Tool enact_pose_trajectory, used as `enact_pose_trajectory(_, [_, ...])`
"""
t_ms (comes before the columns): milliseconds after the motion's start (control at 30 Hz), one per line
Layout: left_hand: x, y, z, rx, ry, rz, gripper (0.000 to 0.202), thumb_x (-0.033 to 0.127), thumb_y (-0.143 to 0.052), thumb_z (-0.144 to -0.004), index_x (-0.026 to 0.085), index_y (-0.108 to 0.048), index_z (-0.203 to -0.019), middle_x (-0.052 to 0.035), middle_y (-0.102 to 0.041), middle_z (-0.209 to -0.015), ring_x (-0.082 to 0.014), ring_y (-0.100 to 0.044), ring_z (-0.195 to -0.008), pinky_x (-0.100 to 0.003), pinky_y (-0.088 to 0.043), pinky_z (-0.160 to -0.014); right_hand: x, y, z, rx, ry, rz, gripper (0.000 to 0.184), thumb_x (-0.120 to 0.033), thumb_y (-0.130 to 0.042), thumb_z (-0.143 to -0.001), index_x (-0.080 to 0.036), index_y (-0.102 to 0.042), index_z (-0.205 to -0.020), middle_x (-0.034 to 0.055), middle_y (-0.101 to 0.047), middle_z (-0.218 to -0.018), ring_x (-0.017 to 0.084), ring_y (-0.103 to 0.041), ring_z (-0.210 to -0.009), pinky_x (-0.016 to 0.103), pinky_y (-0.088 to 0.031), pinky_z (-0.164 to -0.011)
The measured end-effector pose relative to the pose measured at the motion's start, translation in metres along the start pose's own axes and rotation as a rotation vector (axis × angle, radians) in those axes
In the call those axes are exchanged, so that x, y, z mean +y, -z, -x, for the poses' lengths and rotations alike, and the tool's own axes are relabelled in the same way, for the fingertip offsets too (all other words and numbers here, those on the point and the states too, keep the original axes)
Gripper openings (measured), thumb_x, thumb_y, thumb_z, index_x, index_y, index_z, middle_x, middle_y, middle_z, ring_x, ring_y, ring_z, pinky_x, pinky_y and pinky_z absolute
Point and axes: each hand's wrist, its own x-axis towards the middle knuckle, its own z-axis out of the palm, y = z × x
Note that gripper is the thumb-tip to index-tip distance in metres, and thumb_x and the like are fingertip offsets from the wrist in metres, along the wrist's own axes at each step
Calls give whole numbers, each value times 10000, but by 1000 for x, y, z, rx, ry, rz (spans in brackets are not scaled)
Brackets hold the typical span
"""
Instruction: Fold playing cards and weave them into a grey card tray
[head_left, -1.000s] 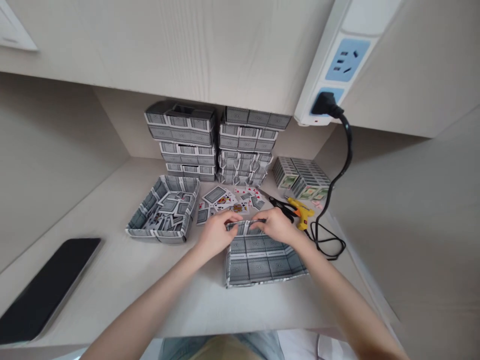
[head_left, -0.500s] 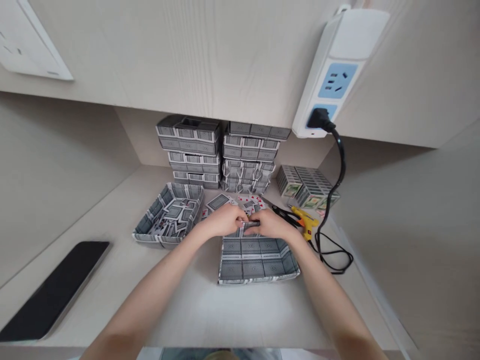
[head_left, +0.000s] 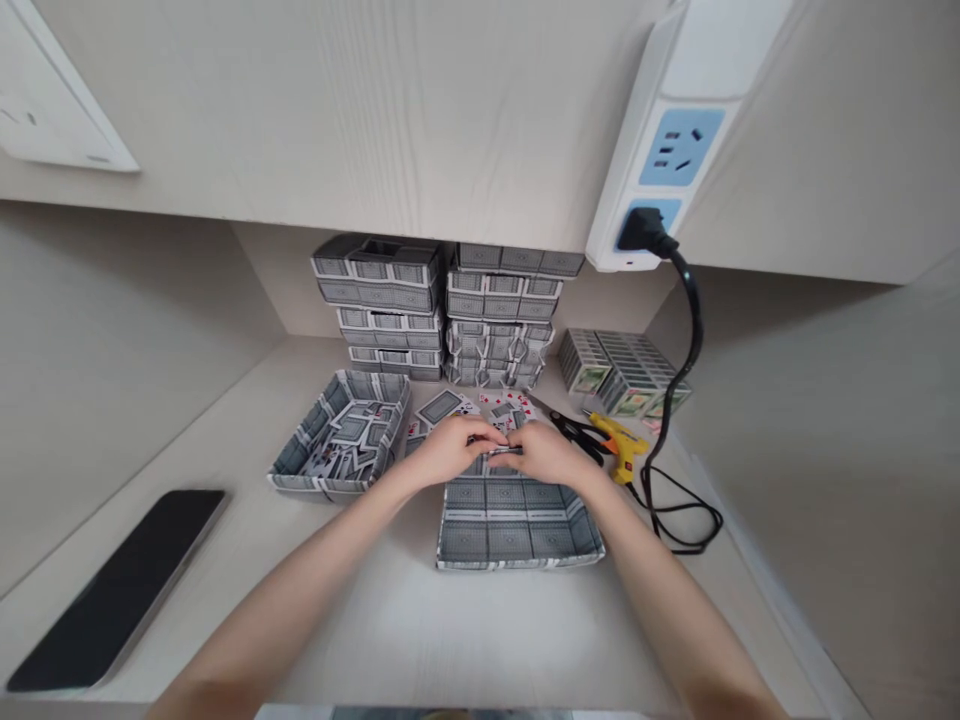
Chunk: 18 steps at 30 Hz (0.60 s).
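Observation:
A small playing card [head_left: 507,450], seen nearly edge-on, is pinched between my two hands above the far side of a box built of grey-backed cards [head_left: 510,545]. My left hand [head_left: 450,450] has its fingers closed at the card's left end. From the other side my right hand [head_left: 551,452] grips the card with thumb and fingers, which partly cover it. Loose playing cards [head_left: 439,406] lie just beyond my hands, some face up. To the left, a similar card box [head_left: 315,487] contains many folded card pieces.
Stacked card boxes [head_left: 397,297] stand against the back wall, beside packs of cards [head_left: 626,375]. Black-handled scissors [head_left: 577,432] and a yellow glue gun [head_left: 621,447] with a looping cord lie right. A phone [head_left: 120,590] lies left; a power strip [head_left: 660,170] hangs above.
My fingers have shifted slightly around the card, the left ones lifting a little at its edge. The whole view has moved slightly; the boxes stay in place.

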Motion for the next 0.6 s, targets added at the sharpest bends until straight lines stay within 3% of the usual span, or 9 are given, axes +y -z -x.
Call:
enact_pose_trajectory(200, [3,-3,4,63,-14,-114,212,143,-426,-782,197,-622,-844,-22,-569,-810,-131,-514,-774,-255,-396,-709,1,1,-1,69,37,-128,424,-541,-507,-690,-136,-617,-633,-25,-489,-478,80,-371,-474,196,-249,-468])
enact_pose_trajectory(367, [2,-8,4,121,70,-125,196,99,-423,-758,169,-602,-800,-23,-557,-784,-134,-513,-765,-250,-394,-696,1,2,-2,132,64,-202,314,-454,-538,-712,-150,-578,-640,-5,-561,-582,93,-450,-535,196,-304,-527])
enact_pose_trajectory(600, [1,-11,8,203,123,-132,191,94,-400,-755,165,-577,-763,-23,-573,-788,-139,-516,-778,-253,-392,-704,5,5,0,68,106,-255,252,-328,-537,-736,-157,-461,-566,-55,-424,-506,74,-366,-500,178,-275,-496])
